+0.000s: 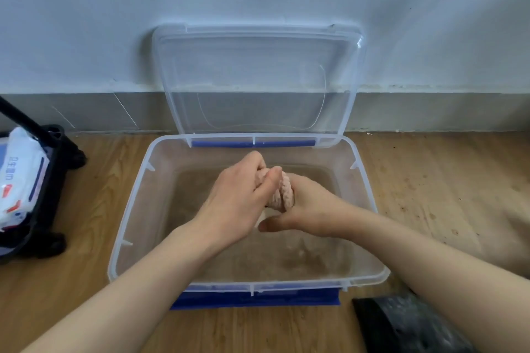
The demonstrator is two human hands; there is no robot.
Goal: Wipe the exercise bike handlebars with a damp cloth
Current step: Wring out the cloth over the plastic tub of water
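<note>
Both my hands grip a pink cloth [284,193], twisted into a tight roll, above the water in a clear plastic tub [126,209] on the floor. My left hand [238,203] clasps the cloth's upper end. My right hand [309,209] holds its lower end, thumb pointing left. Most of the cloth is hidden inside my fists. The exercise bike's handlebars are out of view.
The tub's clear lid [258,80] leans against the pale wall behind it. A black wheeled cart [48,186] with a white wipes pack [20,178] stands at the left. A dark object [407,324] lies on the wooden floor at the lower right.
</note>
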